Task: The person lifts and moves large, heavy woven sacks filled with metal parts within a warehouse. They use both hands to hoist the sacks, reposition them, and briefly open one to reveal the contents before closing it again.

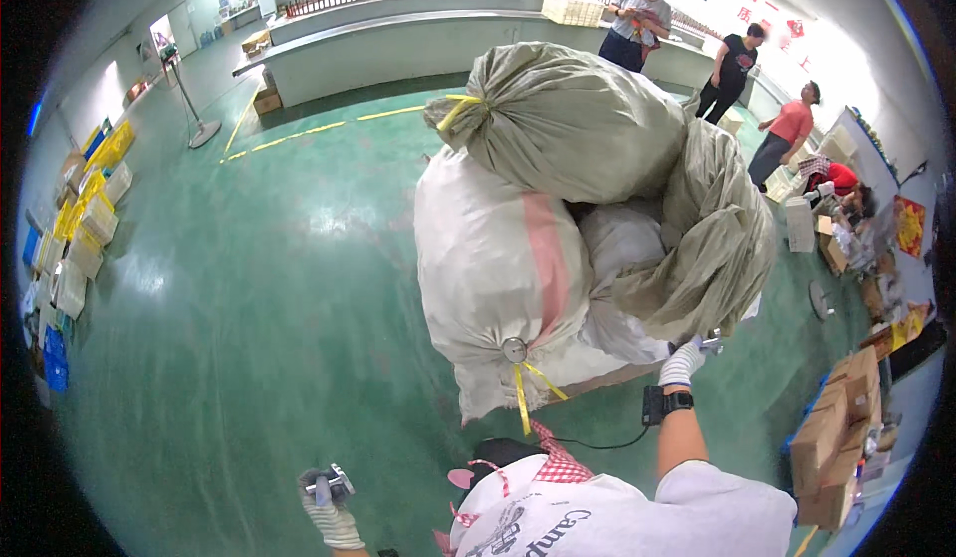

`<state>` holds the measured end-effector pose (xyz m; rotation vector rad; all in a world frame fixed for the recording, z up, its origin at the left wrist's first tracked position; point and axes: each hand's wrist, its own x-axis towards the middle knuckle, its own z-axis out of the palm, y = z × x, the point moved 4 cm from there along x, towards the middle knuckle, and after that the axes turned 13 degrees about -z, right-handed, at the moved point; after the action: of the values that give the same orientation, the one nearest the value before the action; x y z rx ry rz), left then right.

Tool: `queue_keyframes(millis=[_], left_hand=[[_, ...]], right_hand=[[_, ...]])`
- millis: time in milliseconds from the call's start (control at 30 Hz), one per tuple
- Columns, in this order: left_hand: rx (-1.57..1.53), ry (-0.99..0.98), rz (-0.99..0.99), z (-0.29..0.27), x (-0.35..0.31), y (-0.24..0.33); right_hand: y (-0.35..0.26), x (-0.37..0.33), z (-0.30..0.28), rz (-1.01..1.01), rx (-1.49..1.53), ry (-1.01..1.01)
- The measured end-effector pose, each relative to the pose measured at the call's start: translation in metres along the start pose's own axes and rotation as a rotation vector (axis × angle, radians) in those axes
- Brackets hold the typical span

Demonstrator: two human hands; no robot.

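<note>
Several big stuffed sacks are heaped in front of me. An olive sack point(588, 124), its neck tied with yellow strap, lies on top. Below it sits a white sack point(488, 248) with a pink stripe, its tied neck and yellow ends facing me. At the right, a looser olive sack point(712, 228) hangs in folds over a white one. My right hand point(685, 360), in a striped white glove, is at the lower edge of this loose sack; its fingers are mostly hidden. My left hand point(329, 507), similarly gloved, is low and apart from the sacks; its finger pose is unclear. Metal devices sit on both hands.
Cardboard boxes point(836, 438) stand at the right, and crates point(85, 228) line the left wall. A stand point(204, 134) is at the far left. A long counter point(388, 54) runs across the back. Several people, one a person in grey point(637, 19), are beyond the sacks.
</note>
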<state>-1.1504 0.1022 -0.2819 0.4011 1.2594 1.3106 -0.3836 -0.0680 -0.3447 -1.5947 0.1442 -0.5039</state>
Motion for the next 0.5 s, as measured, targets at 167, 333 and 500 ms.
queue_keyframes(millis=[167,333,500], left_hand=[[0.109,-0.184,-0.093,0.056,0.048,0.017],[0.361,-0.463,-0.209,0.156,0.126,0.028],[0.749,-0.638,-0.344,0.271,0.213,0.069]], right_hand=[[-0.040,-0.022,0.008,-0.303,-0.243,-0.142],[-0.061,-0.092,0.064,-0.293,-0.120,-0.037],[-0.064,-0.198,0.151,-0.042,0.104,-0.035]])
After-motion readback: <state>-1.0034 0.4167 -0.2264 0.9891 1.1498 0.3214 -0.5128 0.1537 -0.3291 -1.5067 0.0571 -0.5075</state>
